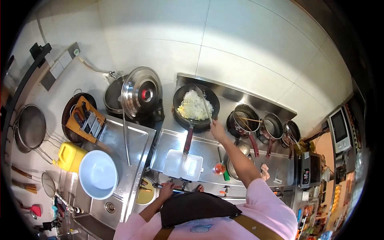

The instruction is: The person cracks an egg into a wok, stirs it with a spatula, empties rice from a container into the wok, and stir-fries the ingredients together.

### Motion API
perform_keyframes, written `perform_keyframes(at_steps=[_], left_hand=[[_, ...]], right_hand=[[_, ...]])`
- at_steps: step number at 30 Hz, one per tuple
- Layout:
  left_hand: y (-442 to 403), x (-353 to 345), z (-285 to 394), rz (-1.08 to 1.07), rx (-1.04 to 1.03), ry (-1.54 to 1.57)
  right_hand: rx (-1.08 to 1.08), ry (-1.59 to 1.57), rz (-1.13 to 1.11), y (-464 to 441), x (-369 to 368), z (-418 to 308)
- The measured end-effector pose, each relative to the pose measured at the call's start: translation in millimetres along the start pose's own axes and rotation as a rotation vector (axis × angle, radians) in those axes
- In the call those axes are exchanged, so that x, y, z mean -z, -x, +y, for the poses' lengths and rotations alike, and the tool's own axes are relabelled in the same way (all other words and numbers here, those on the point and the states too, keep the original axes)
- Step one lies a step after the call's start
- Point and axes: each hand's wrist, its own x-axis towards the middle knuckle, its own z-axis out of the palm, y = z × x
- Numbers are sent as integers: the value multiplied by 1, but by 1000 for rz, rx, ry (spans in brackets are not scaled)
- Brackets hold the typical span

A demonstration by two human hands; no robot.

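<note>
My right hand [217, 130] is closed around the handle of a long metal cooking spatula [207, 107]. Its far end reaches into a dark wok [216, 105] on the stove. White food that looks like rice [196, 106], with yellow bits like egg at its left, lies in the wok. The wok's dark red handle [188, 140] points toward me, with no hand on it. Down at the stove's front edge, my left hand [166, 191] has curled fingers beside the control knobs; what they grip is too small to tell. A white plastic takeaway box [183, 164] lies open in front of the wok.
Several pots, including one with chopsticks [250, 119], stand right of the wok. At the left are a large lidded pot [141, 94], a knife rack [86, 120], a yellow jug [71, 157] and a light blue basin [98, 175] by the sink. A red-filled container [219, 169] sits right of the box.
</note>
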Motion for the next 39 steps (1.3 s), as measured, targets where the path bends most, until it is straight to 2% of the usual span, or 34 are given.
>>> perform_keyframes(at_steps=[2,5,8,11,14,17,18,21,24,27,29,30,33,36,39], left_hand=[[4,6,8,26,42,71],[9,0,-3,70,92,35],[14,0,-5,65,107,48],[13,7,4,53,94,78],[11,11,5,77,83,89],[8,10,6,77,112,58],[8,10,8,70,126,42],[4,9,1,97,70,81],[4,8,-5,132,94,125],[10,9,2,120,141,105],[16,15,15,98,204,48],[13,7,-3,103,159,84],[17,14,5,79,160,120],[25,19,8,122,182,254],[40,20,8,191,297,293]], right_hand=[[279,306,164,25,0,27],[91,210,-43,74,10,7],[-273,-10,-264,105,40,-41],[13,237,-126,118,50,-24],[117,171,-165,140,61,-25],[-67,215,-187,133,78,-39],[-78,305,-129,127,67,-23],[30,240,-154,128,60,-14],[-95,157,-246,125,78,-44],[-34,276,-92,97,53,-24],[-31,262,-69,69,33,2],[-29,254,-58,59,27,7],[-175,252,63,46,21,0],[7,153,71,47,24,2],[31,19,-119,74,54,-28]])
